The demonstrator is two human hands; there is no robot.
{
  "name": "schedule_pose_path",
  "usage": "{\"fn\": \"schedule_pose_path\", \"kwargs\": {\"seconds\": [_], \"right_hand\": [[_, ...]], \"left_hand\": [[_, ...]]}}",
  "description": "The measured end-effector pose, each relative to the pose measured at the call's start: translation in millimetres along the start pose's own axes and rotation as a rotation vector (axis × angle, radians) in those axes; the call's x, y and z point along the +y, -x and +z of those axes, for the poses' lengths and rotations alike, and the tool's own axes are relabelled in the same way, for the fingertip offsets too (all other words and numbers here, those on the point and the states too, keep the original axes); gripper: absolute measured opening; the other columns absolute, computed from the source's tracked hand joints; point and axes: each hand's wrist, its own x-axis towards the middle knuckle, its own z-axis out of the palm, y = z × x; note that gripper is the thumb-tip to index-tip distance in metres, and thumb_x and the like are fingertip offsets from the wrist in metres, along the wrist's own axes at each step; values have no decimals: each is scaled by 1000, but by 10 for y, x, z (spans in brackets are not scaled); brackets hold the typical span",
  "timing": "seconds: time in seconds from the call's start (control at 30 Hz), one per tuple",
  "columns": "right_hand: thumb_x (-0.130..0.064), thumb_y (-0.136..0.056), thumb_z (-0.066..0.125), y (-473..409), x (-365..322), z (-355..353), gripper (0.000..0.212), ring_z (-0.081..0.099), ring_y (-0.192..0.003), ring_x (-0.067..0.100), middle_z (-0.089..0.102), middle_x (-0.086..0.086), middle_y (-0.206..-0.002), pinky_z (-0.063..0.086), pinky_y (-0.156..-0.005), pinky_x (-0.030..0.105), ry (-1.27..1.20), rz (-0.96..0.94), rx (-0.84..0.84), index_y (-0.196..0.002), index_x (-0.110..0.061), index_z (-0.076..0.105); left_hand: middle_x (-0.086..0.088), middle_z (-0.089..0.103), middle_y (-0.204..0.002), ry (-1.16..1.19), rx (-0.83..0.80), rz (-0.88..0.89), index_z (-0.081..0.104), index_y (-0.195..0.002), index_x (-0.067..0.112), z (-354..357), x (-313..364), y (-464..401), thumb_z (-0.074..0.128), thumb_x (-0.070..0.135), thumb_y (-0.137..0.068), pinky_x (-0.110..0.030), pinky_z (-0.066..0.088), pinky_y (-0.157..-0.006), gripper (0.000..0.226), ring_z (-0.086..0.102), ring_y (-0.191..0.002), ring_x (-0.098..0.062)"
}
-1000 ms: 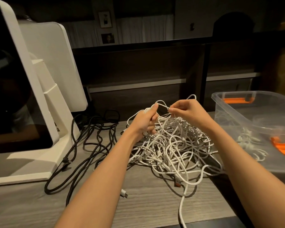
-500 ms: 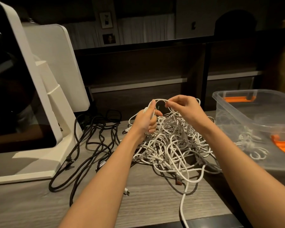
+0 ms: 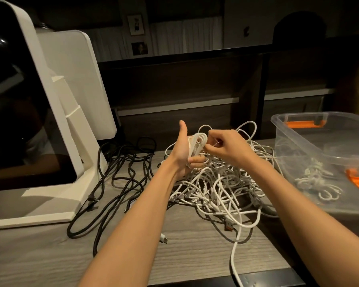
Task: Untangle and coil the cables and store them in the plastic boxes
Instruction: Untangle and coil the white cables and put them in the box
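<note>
I am gripping a small white coil [image 3: 197,148] upright in my left hand [image 3: 181,154], thumb raised, while my right hand [image 3: 226,148] fingers are pinching its loose strand just beside, above the tangle [image 3: 220,183] on the worktop [image 3: 195,255].

Both our forearms reach forward from the bottom of the view, bare, angling in toward each other so the hands meet up near the middle. Our left hand [image 3: 182,151] is turned with the palm facing right, thumb sticking straight up, and the lower fingers curled in around a few loops of white cable [image 3: 197,145] that sit against the palm. Our right hand [image 3: 226,147] is just beside it, back of the hand toward us, knuckles bent and the fingertips bunched together, pinching at that same looped bit. The two hands are pretty much touching at the fingertips, wrists roughly level.
</note>
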Motion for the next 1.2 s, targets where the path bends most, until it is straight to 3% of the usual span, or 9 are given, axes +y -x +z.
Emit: {"fn": "schedule_pose_path", "kwargs": {"seconds": [0.17, 0.23, 0.33, 0.47, 0.63, 0.73, 0.83, 0.93, 1.2], "right_hand": [[-47, -76, 69, 50, -56, -5, 33, 56, -112, -3, 69, -11, -87, 53, -89, 31, -251, -21, -260, -71, -14, 63], [-36, -83, 69, 47, -77, -3, 22, 57, -106, -8, 69, -13, -87, 52, -87, 29, -309, -43, -276, -79, -14, 67], [-23, -92, 61, 53, -110, 7, 11, 57, -67, -5, 62, -14, -71, 43, -63, 17, -299, -84, -229, -84, -23, 68], [-21, -93, 60, 55, -123, 13, 11, 56, -66, -2, 63, -16, -72, 43, -62, 12, -363, -94, -83, -87, -25, 69], [-26, -88, 65, 11, -34, 52, 11, 53, -59, 0, 62, -8, -67, 39, -56, 14, -364, 32, 120, -84, -18, 71], [-29, -85, 70, 6, 45, 138, 21, 46, -48, 0, 55, -7, -57, 35, -50, 12, -377, 198, 135, -76, -10, 69], [-33, -88, 65, 22, 56, 165, 29, 47, -54, 6, 56, -5, -59, 38, -55, 23, -209, 190, 85, -74, -8, 68], [-35, -94, 54, 72, -35, 143, 22, 56, -68, 9, 63, -7, -76, 50, -69, 36, 16, 57, -87, -87, -20, 69], [-27, -89, 64, 123, -135, 120, 18, 57, -62, -3, 61, -18, -70, 44, -64, 14, -79, -133, -121, -99, -15, 74]], "left_hand": [[-5, 58, -59, 41, 428, 73, 54, -103, 8, -45, -34, -140, 12, 67, -96, -18, 31, -36, 73, 39, -37, -9], [-3, 63, -60, -24, 590, 78, 53, -114, 12, -63, -49, -177, 19, 56, -102, -23, 33, -43, 56, 43, -46, -11], [-4, 59, -77, -381, 751, 151, 55, -87, 14, -92, -106, -207, 36, 41, -103, -29, 37, -59, 37, 49, -67, -15], [4, 50, -59, -607, 726, 318, 51, -61, 16, -110, -171, -182, 62, 36, -93, -28, 36, -59, 39, 48, -61, -12], [-1, 60, -74, -597, 510, 391, 66, -78, 9, 70, -125, -142, 30, 37, -106, -25, 42, -67, 53, 56, -74, -10], [-4, 59, -73, -432, 453, 351, 58, -87, 17, 125, -103, -155, 22, 38, -107, -17, 44, -53, 46, 56, -60, -7], [-6, 52, -73, -242, 557, 293, 51, -91, 17, 84, -87, -187, 30, 42, -105, -19, 34, -39, 35, 47, -52, -12], [-5, 55, -80, -272, 751, 315, 48, -85, 21, -10, -103, -267, 40, 42, -102, -30, 41, -55, 28, 52, -67, -20], [3, 50, -68, -577, 875, 464, 47, -78, 21, -113, -165, -216, 52, 31, -99, -24, 38, -57, 25, 50, -66, -14]]}}
